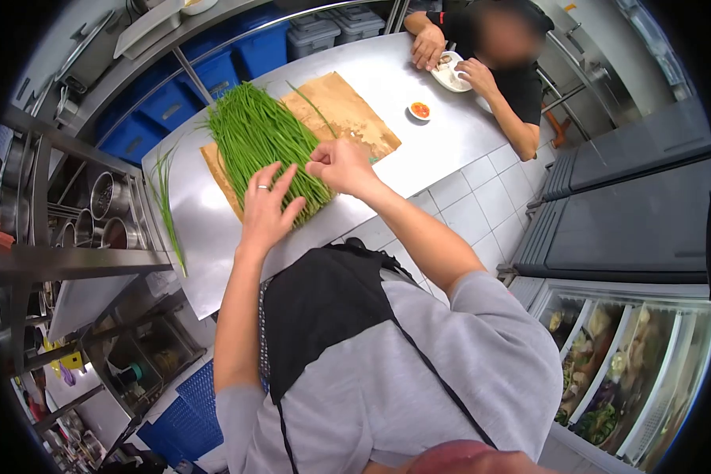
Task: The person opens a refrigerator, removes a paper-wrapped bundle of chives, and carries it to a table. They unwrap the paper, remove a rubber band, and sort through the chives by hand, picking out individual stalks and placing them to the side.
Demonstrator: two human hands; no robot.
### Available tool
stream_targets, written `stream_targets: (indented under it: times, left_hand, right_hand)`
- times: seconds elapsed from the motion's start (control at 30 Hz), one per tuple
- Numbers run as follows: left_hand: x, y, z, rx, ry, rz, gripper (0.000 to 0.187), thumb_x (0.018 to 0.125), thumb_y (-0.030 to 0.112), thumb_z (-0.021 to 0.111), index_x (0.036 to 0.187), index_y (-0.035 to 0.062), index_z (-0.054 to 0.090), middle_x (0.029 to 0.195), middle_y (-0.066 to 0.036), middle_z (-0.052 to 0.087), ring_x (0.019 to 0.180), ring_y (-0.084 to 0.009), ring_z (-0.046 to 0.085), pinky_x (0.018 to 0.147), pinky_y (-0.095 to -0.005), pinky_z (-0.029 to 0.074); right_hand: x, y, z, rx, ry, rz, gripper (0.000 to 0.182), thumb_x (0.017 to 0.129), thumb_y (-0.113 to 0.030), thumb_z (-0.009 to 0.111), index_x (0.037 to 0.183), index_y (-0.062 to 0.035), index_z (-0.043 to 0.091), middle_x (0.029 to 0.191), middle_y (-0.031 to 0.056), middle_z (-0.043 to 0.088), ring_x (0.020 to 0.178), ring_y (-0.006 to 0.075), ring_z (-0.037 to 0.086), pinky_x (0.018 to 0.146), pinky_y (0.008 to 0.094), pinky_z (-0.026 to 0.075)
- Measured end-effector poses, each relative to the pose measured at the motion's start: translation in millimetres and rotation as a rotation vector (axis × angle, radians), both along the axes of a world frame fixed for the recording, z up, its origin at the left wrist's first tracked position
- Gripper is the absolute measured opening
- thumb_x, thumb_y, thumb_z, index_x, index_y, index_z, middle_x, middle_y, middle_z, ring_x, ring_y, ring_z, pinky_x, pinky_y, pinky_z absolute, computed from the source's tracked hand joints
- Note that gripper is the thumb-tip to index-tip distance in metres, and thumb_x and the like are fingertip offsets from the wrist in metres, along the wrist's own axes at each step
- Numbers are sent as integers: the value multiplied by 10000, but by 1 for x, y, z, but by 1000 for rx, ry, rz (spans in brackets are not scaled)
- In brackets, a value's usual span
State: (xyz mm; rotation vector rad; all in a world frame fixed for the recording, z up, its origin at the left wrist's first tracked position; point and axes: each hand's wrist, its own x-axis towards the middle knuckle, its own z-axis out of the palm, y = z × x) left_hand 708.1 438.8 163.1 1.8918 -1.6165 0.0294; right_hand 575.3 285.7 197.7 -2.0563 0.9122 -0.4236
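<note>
A large heap of long green stalks [257, 134] lies on brown paper [359, 110] on the steel table. My left hand [268, 209], with a ring on one finger, rests on the near part of the heap, fingers spread. At the heap's right edge, my right hand [341, 166] has its fingers pinched together; what is between them is too small to make out. One thin stalk [312, 107] lies apart on the paper, just beyond my right hand. A few loose stalks [166, 209] lie at the table's left end.
Across the steel table [450, 146], a person [521, 95] sits with both hands at a white plate [452, 75]. Nearby is a small dish of orange-red food [419, 110]. Shelves with metal pots [107, 197] stand left, blue bins [261, 51] behind, an open chilled drawer [620, 355] right.
</note>
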Motion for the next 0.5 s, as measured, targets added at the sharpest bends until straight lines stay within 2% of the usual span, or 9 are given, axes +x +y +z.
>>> stream_targets:
  times: [0.03, 0.13, 0.17, 0.27, 0.3, 0.4, 0.5]
  left_hand:
    - [-1, -9, 2, 32, -58, -38, 447, 821, 241, 708, 1231, 79, 636, 1273, -169, 537, 1193, -352, 464, 1015, -438, 389]
    - [-7, -18, 6, 0, 42, -16, 452, 823, 248, 700, 1240, 85, 632, 1288, -176, 539, 1216, -358, 452, 1017, -448, 389]
    - [-9, -18, 8, -15, 42, 7, 419, 872, 243, 677, 1249, 70, 618, 1194, -149, 603, 1138, -299, 540, 962, -410, 443]
    - [-8, -30, 4, 2, 1261, 3, 340, 928, 250, 643, 1185, 28, 637, 1128, -85, 641, 983, -203, 605, 851, -358, 499]
    - [-16, -31, 28, -65, 1538, -49, 276, 955, 225, 625, 1129, 13, 644, 1070, -51, 655, 886, -128, 615, 762, -310, 520]
    - [-19, -31, 32, -85, 1562, -9, 237, 946, 199, 633, 1090, 11, 646, 1084, -74, 659, 908, -134, 614, 755, -315, 526]
    - [-22, -31, 28, -105, 1476, 54, 189, 942, 190, 636, 1014, 16, 650, 1164, -101, 650, 872, -125, 604, 733, -288, 516]
  right_hand:
    - [-4, 2, 10, 10, -58, 6, 274, 801, -228, 705, 907, 25, 708, 698, 106, 690, 626, 171, 649, 592, 320, 502]
    - [-19, 9, 22, 155, -201, 5, 223, 837, -187, 678, 885, 29, 701, 640, 62, 654, 566, 112, 574, 534, 290, 455]
    - [-22, 11, 17, 211, -254, 11, 191, 876, -158, 636, 871, 23, 696, 626, 30, 626, 553, 72, 519, 506, 268, 415]
    - [-30, 25, 20, 355, -266, -2, 212, 844, -208, 637, 820, -7, 698, 633, 105, 651, 562, 166, 598, 560, 338, 458]
    - [-29, 27, 4, 370, -281, 33, 211, 845, -202, 632, 796, -5, 688, 625, 80, 648, 557, 146, 586, 555, 328, 457]
    - [-33, 33, 8, 378, -238, 130, 201, 908, -177, 602, 863, 4, 675, 678, 23, 638, 591, 76, 542, 542, 259, 440]
    - [-35, 32, -3, 407, -291, 136, 182, 903, -180, 619, 871, -6, 665, 706, 34, 661, 622, 83, 583, 548, 248, 455]
